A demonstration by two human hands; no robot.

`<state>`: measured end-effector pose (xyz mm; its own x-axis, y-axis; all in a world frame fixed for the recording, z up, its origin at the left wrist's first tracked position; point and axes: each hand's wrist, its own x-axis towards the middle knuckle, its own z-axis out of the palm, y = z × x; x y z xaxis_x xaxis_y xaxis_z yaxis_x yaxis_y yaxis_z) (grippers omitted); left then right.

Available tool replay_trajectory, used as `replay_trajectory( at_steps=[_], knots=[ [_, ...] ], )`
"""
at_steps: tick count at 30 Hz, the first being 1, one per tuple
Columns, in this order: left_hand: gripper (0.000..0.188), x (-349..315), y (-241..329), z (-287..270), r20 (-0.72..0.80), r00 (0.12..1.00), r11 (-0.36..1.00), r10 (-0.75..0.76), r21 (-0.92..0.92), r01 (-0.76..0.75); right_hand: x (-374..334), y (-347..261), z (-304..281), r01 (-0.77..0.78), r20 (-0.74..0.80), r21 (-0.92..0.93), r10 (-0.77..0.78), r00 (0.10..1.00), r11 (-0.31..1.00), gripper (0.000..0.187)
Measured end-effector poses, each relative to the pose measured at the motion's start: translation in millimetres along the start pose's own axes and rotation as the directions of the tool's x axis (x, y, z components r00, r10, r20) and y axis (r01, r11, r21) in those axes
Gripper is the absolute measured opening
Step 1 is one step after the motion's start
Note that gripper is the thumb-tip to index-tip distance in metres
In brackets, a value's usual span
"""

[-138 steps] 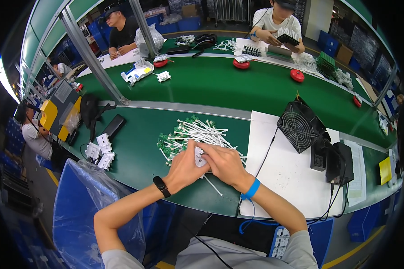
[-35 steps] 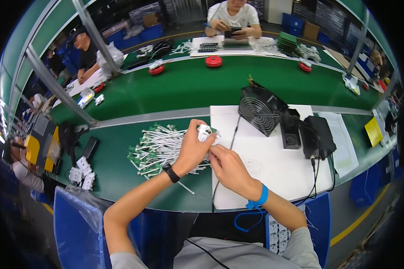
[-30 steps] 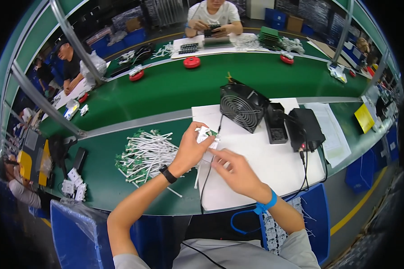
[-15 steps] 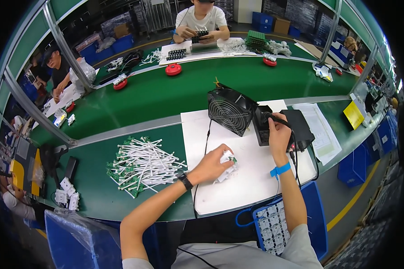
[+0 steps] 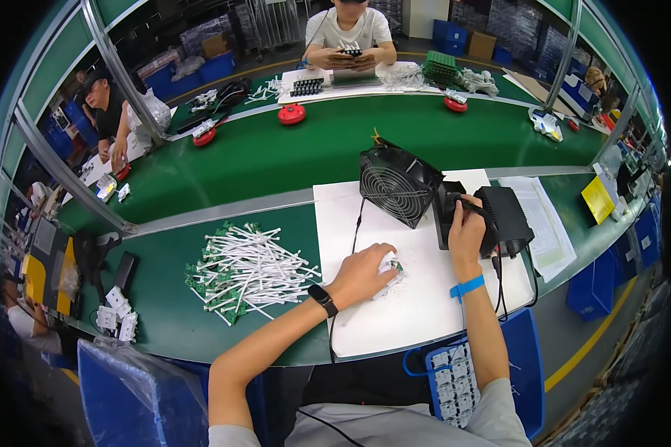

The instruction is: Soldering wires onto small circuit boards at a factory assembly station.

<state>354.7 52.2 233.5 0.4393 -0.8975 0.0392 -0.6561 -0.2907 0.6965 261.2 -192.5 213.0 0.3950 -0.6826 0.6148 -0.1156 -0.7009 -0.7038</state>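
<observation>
Over the white board [image 5: 358,331], my left hand [image 5: 365,276] is closed around a small white plastic part [image 5: 388,277]. A bit of green circuit board shows at that part's right edge; the rest is under my fingers. My right hand [image 5: 467,235] pinches the black handle of a soldering iron [image 5: 473,210] at a black stand [image 5: 446,212]; the iron's tip is hidden. Left of the stand sits a black fan [image 5: 397,185] with a round wire guard. A black power box [image 5: 505,216] with cables stands just right of my right hand.
A heap of white wires with green boards [image 5: 250,268] lies left of the white board. White plastic parts [image 5: 117,313] sit farther left. Blue bins [image 5: 138,395] stand below the bench's front edge. Paper sheets [image 5: 544,223] lie at right. A co-worker [image 5: 350,45] works across the green belt [image 5: 276,164].
The whole view has shifted slightly, so the bench appears farther right. Both my hands keep their holds. The co-worker across has brought both hands together around a dark piece.
</observation>
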Motion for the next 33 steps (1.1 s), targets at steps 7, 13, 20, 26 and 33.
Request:
replay_trajectory(
  at_steps=[7,13,20,26,33],
  knots=[
    [0.052,-1,-6,8,-0.138,0.99,0.999,-0.043,0.01,0.045,5,9,1,0.094,-0.093,-0.1,-0.103,0.99,0.991,0.011],
    [0.059,-4,-10,5,-0.179,0.981,0.993,0.073,0.105,-0.055,-14,5,-18,0.17,-0.289,0.108,-0.133,0.948,0.98,0.004],
    [0.068,-29,3,15,-0.204,0.965,0.946,0.162,0.309,-0.094,-39,-16,-33,0.188,-0.192,0.207,-0.149,0.97,0.96,0.011],
    [0.055,-35,-7,19,-0.211,0.953,0.925,0.218,0.356,-0.132,-57,-21,-25,0.103,0.034,0.403,-0.127,0.991,0.909,0.012],
    [0.04,-38,-11,21,-0.2,0.95,0.93,0.241,0.328,-0.167,-63,-17,-21,0.099,0.174,0.463,-0.2,0.964,0.881,0.014]
  ],
)
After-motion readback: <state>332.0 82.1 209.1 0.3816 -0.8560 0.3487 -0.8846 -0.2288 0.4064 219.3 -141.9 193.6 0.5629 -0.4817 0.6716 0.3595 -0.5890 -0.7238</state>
